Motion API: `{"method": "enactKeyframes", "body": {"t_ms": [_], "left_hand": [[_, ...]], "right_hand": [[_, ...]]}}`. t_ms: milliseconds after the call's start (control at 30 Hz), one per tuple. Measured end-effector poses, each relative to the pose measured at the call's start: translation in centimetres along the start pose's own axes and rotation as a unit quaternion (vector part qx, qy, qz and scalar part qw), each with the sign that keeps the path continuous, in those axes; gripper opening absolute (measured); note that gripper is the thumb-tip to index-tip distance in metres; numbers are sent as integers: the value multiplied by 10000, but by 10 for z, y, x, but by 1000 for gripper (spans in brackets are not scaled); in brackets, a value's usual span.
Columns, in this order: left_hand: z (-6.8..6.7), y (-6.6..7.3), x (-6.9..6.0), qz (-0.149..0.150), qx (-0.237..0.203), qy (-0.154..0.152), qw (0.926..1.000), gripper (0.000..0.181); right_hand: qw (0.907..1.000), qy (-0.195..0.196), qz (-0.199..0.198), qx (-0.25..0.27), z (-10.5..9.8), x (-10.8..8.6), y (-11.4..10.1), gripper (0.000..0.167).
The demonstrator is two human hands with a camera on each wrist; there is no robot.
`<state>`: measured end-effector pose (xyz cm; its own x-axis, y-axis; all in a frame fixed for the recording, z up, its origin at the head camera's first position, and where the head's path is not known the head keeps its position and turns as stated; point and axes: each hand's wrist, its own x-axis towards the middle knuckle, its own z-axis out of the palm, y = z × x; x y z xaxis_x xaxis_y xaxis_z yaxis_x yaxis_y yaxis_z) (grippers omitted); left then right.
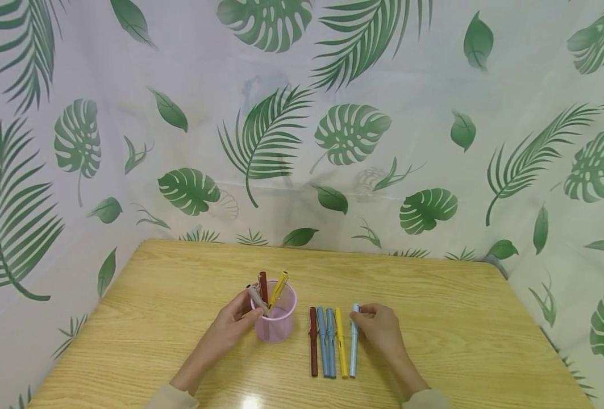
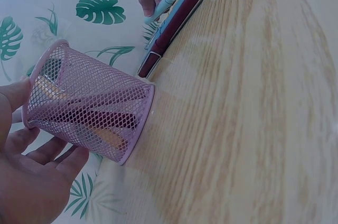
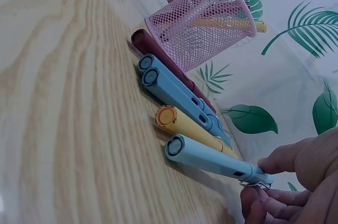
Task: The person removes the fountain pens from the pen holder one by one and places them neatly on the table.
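My left hand holds the side of a pink mesh pen cup, thumb near its rim in the left wrist view. A grey pen, a dark red pen and a yellow pen lean inside the upright cup. At the right end of a row of pens, my right hand pinches the capped, clip end of a light blue pen. To its left lie a yellow pen, two blue pens side by side and a dark red pen.
Everything stands on a wood-grain table. Behind it hangs a white cloth printed with green leaves. The pen row lies just right of the cup, between both hands.
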<state>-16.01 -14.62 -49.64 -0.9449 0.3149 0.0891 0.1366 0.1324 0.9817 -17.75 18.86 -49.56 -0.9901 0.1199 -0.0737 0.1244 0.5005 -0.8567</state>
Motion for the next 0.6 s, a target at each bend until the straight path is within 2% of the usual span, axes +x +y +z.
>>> {"method": "enactKeyframes", "body": {"t_ms": [300, 600], "left_hand": [[0, -2, 0, 45, 37, -47, 10000, 64], [-1, -2, 0, 60, 7, -91, 9999, 64]], "right_hand": [[9999, -5, 2, -166, 3, -1, 2, 34], [10000, 10, -12, -86, 4, -2, 6, 35]]}}
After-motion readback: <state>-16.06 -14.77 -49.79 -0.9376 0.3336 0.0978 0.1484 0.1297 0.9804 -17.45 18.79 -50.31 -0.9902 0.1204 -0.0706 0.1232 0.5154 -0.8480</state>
